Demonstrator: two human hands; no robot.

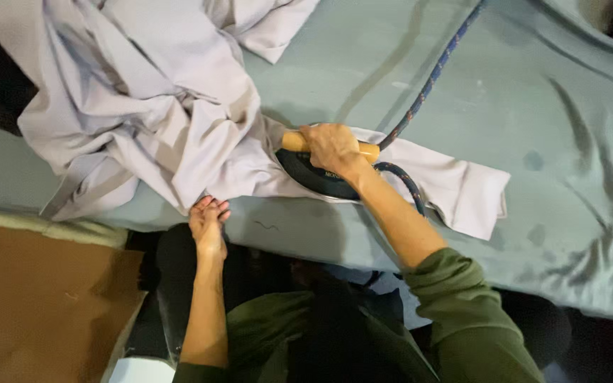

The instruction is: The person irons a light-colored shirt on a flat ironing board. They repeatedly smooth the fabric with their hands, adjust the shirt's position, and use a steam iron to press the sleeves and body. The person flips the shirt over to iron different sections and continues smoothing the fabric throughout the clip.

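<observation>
The right hand (333,147) is wrapping its fingers (313,135) closed around the pale wooden handle (294,141) of a dark clothes iron (313,176); the iron is sitting flat on a lavender-grey garment (157,106), near the middle of the view; a blue braided cord (431,76) is running from the iron's rear up toward one o'clock and out of the frame, with a loop of it curling down by the wrist at about four o'clock from the iron.

The left hand (208,223) is lying at about eight o'clock from the iron, at the near edge of the counter (533,106); its fingers are curling loosely against the hem of the garment, touching the cloth; whether they are pinching it cannot be told.

The garment is lying spread on the counter's grey-green cover; a flattened part is stretching out toward three o'clock past the iron, while the bulk is lying bunched in deep folds toward ten and eleven o'clock; the cover is showing wrinkles and a few darker spots at the right.

Both forearms are coming out of olive-green sleeves (462,305) at the bottom of the view; a brown cardboard sheet (37,305) is lying at seven o'clock, below the counter's edge.
</observation>
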